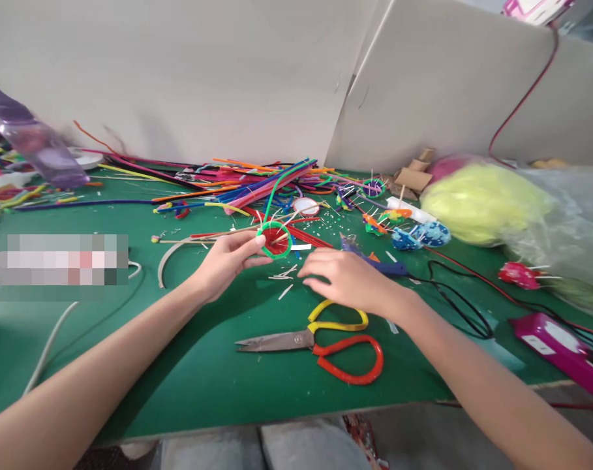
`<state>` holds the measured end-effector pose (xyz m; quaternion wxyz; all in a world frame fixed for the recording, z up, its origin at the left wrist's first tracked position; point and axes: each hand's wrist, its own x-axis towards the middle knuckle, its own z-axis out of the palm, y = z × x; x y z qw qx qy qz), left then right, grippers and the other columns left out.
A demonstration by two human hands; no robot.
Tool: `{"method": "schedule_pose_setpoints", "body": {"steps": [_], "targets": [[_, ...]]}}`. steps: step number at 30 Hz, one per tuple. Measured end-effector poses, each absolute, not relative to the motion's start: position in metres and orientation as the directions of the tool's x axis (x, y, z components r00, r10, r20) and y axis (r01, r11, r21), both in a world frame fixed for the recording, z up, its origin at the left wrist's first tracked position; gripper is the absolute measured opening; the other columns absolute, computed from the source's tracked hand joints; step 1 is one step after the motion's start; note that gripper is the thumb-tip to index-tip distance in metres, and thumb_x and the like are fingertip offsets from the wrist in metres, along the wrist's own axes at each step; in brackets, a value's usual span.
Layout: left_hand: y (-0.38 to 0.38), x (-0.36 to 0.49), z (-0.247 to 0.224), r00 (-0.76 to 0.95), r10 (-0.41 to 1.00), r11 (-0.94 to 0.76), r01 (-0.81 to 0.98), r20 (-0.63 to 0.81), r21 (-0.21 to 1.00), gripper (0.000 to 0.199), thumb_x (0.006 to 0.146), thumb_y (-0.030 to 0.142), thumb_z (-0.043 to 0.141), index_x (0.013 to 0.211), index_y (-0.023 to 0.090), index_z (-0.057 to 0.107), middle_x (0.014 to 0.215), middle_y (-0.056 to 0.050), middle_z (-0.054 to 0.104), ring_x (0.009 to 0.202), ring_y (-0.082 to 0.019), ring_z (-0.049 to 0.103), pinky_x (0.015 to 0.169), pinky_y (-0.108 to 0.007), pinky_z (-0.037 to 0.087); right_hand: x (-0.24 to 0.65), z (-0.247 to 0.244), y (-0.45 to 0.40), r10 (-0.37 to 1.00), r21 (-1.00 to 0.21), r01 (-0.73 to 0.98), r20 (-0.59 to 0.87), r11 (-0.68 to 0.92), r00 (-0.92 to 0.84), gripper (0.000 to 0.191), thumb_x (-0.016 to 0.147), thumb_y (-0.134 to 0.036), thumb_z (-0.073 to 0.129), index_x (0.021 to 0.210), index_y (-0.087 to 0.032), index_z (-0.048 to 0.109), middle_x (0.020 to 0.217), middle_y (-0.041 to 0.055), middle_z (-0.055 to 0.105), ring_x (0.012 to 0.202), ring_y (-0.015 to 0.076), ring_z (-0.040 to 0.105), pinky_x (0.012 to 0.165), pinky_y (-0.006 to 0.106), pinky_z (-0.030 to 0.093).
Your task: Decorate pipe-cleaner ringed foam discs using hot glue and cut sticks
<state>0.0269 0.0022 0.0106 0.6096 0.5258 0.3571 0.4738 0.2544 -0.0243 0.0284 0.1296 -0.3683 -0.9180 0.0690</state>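
Near the middle, my left hand [232,261] holds a small round piece [275,240] with a green fuzzy rim and a red inside between thumb and fingers. White sticks poke up from it, and a green strand rises behind. My right hand [336,274] hovers to its right with fingers curled and apart, nothing visible in them. Just beyond that hand lies a blue glue gun [384,266]. Below both hands, scissors [296,341] with one yellow and one red handle lie on the green table, blades pointing left. Short white strips [282,275] are scattered between the hands.
Colourful pipe cleaners [271,186] are heaped along the back. A purple bottle [42,147] leans at the left. Small decorated pieces [421,235] and a yellow-green plastic bag [486,202] lie at the right. A black cable [460,313] and a magenta device [563,352] are at the right edge.
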Motion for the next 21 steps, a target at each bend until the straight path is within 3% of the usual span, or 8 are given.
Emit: {"method": "schedule_pose_setpoints", "body": {"steps": [6,10,12,16,21], "targets": [[0.000,0.027,0.011,0.307,0.949,-0.003,-0.214,0.070,0.977,0.029,0.072,0.038,0.075,0.080,0.011,0.070,0.091,-0.006,0.066,0.083,-0.016,0.059,0.082,-0.036,0.055,0.222,0.014,-0.025,0.461,0.140,0.475,0.119,0.869,-0.879,0.019,0.090,-0.010,0.050,0.082,-0.012,0.067,0.082,0.0088,0.066,0.085,0.0217,0.059,0.070,0.033,0.048],[-0.001,0.027,0.011,0.305,0.950,-0.002,-0.218,0.070,0.976,0.028,0.072,0.038,0.074,0.081,0.011,0.070,0.088,-0.006,0.066,0.080,-0.015,0.059,0.082,-0.036,0.055,0.220,0.007,-0.023,0.426,0.172,0.454,0.177,0.874,-0.887,0.021,0.089,-0.008,0.046,0.077,-0.012,0.063,0.078,0.0087,0.065,0.080,0.0210,0.057,0.064,0.031,0.045],[0.000,0.027,0.010,0.306,0.949,-0.003,-0.214,0.070,0.977,0.028,0.073,0.038,0.074,0.081,0.011,0.071,0.088,-0.006,0.066,0.081,-0.016,0.060,0.081,-0.035,0.055,0.222,0.005,-0.022,0.460,0.081,0.488,0.229,0.869,-0.858,0.019,0.087,-0.010,0.046,0.077,-0.014,0.061,0.079,0.0081,0.064,0.080,0.0202,0.056,0.064,0.030,0.044],[0.002,0.028,0.009,0.321,0.944,-0.005,-0.201,0.070,0.980,0.028,0.074,0.037,0.073,0.083,0.011,0.071,0.091,-0.007,0.067,0.086,-0.018,0.061,0.081,-0.035,0.055,0.231,0.008,-0.022,0.635,-0.277,0.572,0.297,0.772,-0.713,0.010,0.078,-0.010,0.049,0.077,-0.018,0.053,0.079,0.0025,0.058,0.073,0.0153,0.052,0.065,0.027,0.040],[0.000,0.028,0.009,0.341,0.939,0.007,-0.149,0.045,0.989,0.028,0.075,0.037,0.073,0.084,0.011,0.071,0.094,-0.007,0.068,0.089,-0.019,0.062,0.081,-0.035,0.055,0.248,0.017,-0.017,0.808,-0.667,0.496,0.292,0.555,-0.512,0.010,0.080,-0.012,0.045,0.074,-0.020,0.045,0.068,-0.0021,0.051,0.062,0.0116,0.045,0.061,0.025,0.036]]}}
